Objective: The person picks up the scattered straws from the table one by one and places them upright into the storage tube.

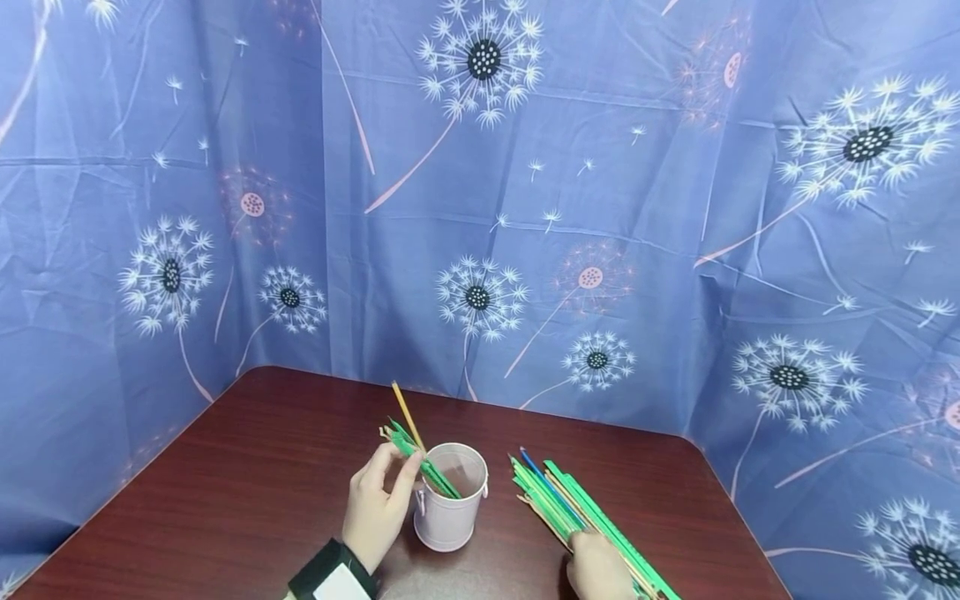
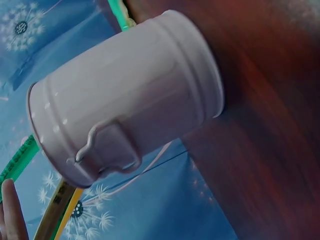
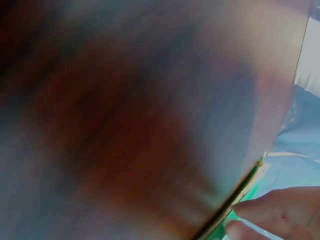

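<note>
A small pale pink bucket [image 1: 444, 525] stands upright on the table, its handle folded at the side in the left wrist view. Beside its rim is my left hand [image 1: 375, 504], thumb and fingers pinching green flat sticks [image 1: 438, 482] that slant into the opening. A yellow pencil [image 1: 405, 410] leans out at the back left. Right of the bucket lies a loose bundle of green sticks [image 1: 606, 518], wooden-coloured sticks and a blue pencil [image 1: 536, 467]. Over the bundle's near end, my right hand [image 1: 600, 568] curls its fingers on a green stick [image 3: 218, 233]; other contacts are hidden.
The dark red-brown table [image 1: 300, 467] has rounded back corners. Blue curtains [image 1: 390, 292] with dandelion prints hang behind it and along both sides. A black band with a white patch [image 1: 337, 575] is round the left wrist.
</note>
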Tool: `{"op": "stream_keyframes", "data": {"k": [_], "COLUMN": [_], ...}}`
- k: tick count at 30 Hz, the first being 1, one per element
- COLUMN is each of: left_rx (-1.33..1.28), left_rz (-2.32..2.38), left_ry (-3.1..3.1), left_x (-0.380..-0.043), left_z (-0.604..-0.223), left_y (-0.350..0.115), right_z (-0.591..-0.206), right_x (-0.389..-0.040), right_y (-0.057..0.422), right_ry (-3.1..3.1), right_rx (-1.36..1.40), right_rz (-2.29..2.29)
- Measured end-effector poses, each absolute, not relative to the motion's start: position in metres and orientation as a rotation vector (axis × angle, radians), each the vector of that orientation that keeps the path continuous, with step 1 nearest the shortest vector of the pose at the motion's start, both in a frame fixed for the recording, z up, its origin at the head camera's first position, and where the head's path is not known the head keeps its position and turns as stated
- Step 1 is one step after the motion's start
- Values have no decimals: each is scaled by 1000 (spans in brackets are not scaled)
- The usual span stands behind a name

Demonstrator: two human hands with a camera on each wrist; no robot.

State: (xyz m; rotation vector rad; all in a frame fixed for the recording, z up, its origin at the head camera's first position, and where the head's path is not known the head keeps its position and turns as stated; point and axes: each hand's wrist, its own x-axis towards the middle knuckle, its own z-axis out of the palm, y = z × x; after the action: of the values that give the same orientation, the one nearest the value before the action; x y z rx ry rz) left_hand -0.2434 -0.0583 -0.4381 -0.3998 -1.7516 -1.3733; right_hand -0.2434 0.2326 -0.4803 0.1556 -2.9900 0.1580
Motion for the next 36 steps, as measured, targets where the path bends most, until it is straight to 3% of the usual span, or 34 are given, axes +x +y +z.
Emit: {"op": "stream_keyframes", "data": {"k": [17,27,36], "left_rx": [-219,16,6], "left_rz": [-1300,-1598,-1714], "left_ry": [-1889,-2020,-2065], "left_x": [-249,-239,-234], "left_z": [-458,-460,-461], "left_y": [-58,-60,-57], "right_z": [-483,-485,-486], "right_x": [-246,-243,-245], "right_y": [239,241,247], "right_ry": [-3035,-2998,-3035], "right_rx": [72,86,106], "right_rz": [127,153,108]}}
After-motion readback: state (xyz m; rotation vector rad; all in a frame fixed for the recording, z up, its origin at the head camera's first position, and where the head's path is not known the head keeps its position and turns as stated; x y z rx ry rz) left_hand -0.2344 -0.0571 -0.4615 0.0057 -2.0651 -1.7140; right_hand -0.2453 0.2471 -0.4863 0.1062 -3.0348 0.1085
